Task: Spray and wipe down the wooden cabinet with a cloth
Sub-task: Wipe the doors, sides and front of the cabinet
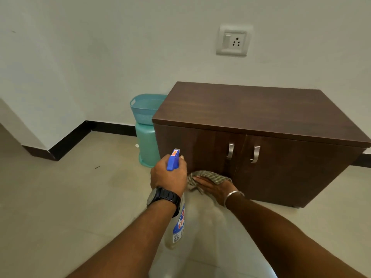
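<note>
A low dark-brown wooden cabinet (261, 117) with two doors and metal handles stands against the wall. My left hand (167, 175), with a black watch on the wrist, grips a spray bottle (177, 225) by its blue trigger head, nozzle pointing at the left door. My right hand (215, 189), a metal bangle on its wrist, presses a checked cloth (208, 175) against the lower part of the left door, with the fingers stretched out to the left.
A teal plastic basket (145, 109) sits on a teal upturned bucket (147, 145) just left of the cabinet. A wall socket (233, 41) is above the cabinet. Pale floor tiles (70, 197) spread out to the left and front.
</note>
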